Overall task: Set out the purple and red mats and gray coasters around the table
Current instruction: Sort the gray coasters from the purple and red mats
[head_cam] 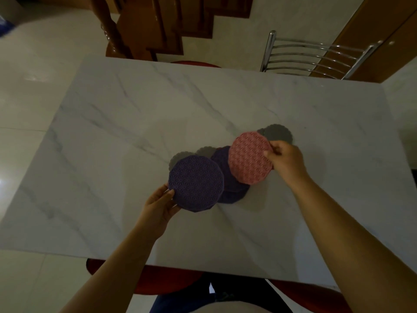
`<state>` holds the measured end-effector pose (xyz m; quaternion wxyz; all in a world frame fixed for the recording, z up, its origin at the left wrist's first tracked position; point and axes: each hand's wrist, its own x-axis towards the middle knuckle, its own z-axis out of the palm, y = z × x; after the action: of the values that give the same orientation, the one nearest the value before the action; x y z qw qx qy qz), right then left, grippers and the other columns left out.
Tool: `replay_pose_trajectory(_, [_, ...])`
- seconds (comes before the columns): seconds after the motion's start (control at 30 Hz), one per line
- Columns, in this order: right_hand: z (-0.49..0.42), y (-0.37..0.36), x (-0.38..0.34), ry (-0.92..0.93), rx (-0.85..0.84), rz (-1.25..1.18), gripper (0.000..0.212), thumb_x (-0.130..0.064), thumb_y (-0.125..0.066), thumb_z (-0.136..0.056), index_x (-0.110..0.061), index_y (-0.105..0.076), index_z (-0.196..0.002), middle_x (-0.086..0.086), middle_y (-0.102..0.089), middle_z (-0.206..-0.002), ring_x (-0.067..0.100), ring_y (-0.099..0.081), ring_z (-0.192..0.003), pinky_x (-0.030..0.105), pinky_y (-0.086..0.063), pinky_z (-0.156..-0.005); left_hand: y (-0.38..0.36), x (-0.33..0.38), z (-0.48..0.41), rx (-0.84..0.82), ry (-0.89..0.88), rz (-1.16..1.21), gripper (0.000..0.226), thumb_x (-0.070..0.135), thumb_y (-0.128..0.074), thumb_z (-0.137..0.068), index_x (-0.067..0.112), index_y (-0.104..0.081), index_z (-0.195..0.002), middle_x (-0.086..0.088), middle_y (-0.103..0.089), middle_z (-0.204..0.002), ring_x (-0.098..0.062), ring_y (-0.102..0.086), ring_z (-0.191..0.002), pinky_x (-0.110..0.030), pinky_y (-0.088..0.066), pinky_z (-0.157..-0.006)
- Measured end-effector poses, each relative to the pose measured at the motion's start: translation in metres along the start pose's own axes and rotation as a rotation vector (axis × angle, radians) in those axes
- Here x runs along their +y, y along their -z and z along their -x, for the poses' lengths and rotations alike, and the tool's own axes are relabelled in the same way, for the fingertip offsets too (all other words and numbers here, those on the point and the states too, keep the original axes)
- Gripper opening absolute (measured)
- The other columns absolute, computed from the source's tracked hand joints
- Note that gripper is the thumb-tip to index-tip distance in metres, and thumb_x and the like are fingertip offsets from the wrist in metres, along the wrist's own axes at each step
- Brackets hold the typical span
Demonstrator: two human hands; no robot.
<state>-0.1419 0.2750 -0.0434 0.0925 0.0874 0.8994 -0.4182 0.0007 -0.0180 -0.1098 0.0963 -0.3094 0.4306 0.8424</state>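
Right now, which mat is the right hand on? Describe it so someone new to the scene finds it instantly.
Start at the white marble table and find the overlapping cluster of round mats near its middle. The right hand grips the red mat by its right edge, at the cluster's right end. It is the only pinkish-red disc; the purple mats lie to its left, and a smaller gray coaster peeks out behind it.
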Motion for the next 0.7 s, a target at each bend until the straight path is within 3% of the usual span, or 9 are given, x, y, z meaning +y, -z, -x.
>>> replay_pose_trajectory(0.1, [0.008, 0.021, -0.011, 0.02, -0.001, -0.189, 0.025, -0.014, -0.061, -0.087, -0.011, -0.064, -0.112, 0.008, -0.07, -0.103, 0.023, -0.067, -0.093, 0.042, -0.056, -0.082, -0.004, -0.002, -0.002, 0.011, 0.014, -0.007, 0.025, 0.001, -0.046, -0.095, 0.014, -0.065, -0.102, 0.001, -0.075, -0.087, -0.015, -0.072, -0.079, -0.027, -0.059, -0.063])
replay_pose_trajectory(0.23, [0.023, 0.017, -0.019, -0.116, -0.111, -0.575, 0.024, -0.009, -0.062, -0.086, -0.012, -0.066, -0.11, 0.005, -0.072, -0.095, 0.015, -0.071, -0.079, 0.026, -0.057, -0.064, -0.018, -0.005, -0.004, -0.013, 0.028, -0.031, 0.023, 0.002, -0.047, -0.095, 0.011, -0.061, -0.111, -0.003, -0.071, -0.096, -0.016, -0.072, -0.081, -0.028, -0.059, -0.065])
replay_pose_trajectory(0.37, [0.043, -0.015, -0.011, -0.215, -0.231, -0.689, 0.027, -0.007, -0.06, -0.087, -0.012, -0.066, -0.112, 0.003, -0.073, -0.094, 0.013, -0.071, -0.077, 0.023, -0.056, -0.06, -0.034, -0.005, -0.003, -0.079, 0.027, -0.015, 0.026, 0.002, -0.046, -0.095, 0.011, -0.06, -0.115, -0.004, -0.073, -0.097, -0.017, -0.072, -0.082, -0.029, -0.059, -0.067])
replay_pose_trajectory(0.47, [0.053, -0.033, 0.0, -0.207, -0.172, -0.633, 0.03, -0.008, -0.06, -0.087, -0.015, -0.066, -0.116, 0.0, -0.073, -0.097, 0.015, -0.07, -0.086, 0.026, -0.057, -0.07, -0.041, -0.005, 0.0, -0.133, 0.019, 0.009, 0.028, 0.002, -0.044, -0.096, 0.011, -0.061, -0.116, -0.002, -0.075, -0.097, -0.018, -0.072, -0.084, -0.029, -0.06, -0.07])
replay_pose_trajectory(0.6, [0.057, -0.04, 0.01, -0.17, -0.121, -0.507, 0.041, -0.013, -0.062, -0.088, -0.01, -0.057, -0.128, 0.008, -0.063, -0.125, 0.02, -0.06, -0.114, 0.039, -0.046, -0.102, -0.043, -0.004, 0.003, -0.165, 0.02, 0.001, 0.028, 0.003, -0.044, -0.096, 0.011, -0.059, -0.118, -0.002, -0.075, -0.097, -0.018, -0.072, -0.085, -0.03, -0.06, -0.072])
replay_pose_trajectory(0.7, [0.062, -0.045, 0.009, -0.102, -0.165, -0.417, 0.043, -0.016, -0.061, -0.089, -0.014, -0.054, -0.131, 0.005, -0.061, -0.127, 0.015, -0.058, -0.115, 0.033, -0.046, -0.101, -0.044, -0.005, 0.005, -0.171, 0.033, 0.001, 0.028, 0.002, -0.044, -0.096, 0.008, -0.058, -0.12, -0.004, -0.075, -0.095, -0.018, -0.072, -0.082, -0.029, -0.06, -0.07])
